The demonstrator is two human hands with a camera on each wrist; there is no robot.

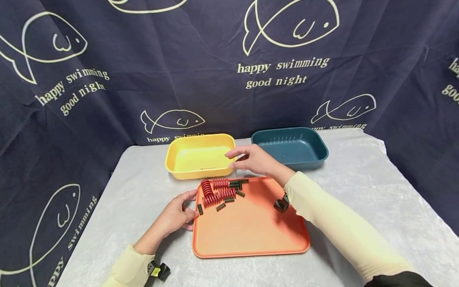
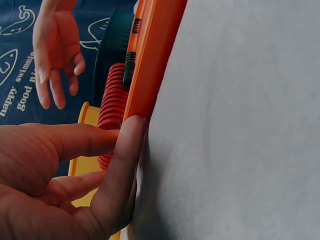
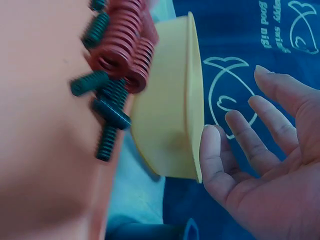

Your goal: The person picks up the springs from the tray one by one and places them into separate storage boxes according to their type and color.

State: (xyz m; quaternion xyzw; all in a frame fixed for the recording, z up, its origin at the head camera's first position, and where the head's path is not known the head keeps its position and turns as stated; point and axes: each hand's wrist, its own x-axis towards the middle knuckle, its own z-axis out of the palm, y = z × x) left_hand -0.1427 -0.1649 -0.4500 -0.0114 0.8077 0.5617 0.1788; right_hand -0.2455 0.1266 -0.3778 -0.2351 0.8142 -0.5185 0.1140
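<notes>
My left hand [image 1: 175,213] holds the left edge of the orange tray [image 1: 251,231]; in the left wrist view its fingers [image 2: 125,160] pinch the rim. Large red coil springs [image 1: 219,196] lie bunched in the tray's far left corner. Small dark green springs [image 1: 220,207] lie around them, one [image 1: 200,209] close to the left rim. Over the right end of the yellow bin [image 1: 201,174] hangs my right hand [image 1: 252,159], fingers apart and loosely bent. Nothing is between its fingers in the right wrist view.
A dark teal bin [image 1: 305,163] stands at the back right, beside the yellow one. Both bins sit behind the tray on a grey-white tabletop [image 1: 362,191]. A dark blue curtain [image 1: 215,79] with fish drawings hangs behind.
</notes>
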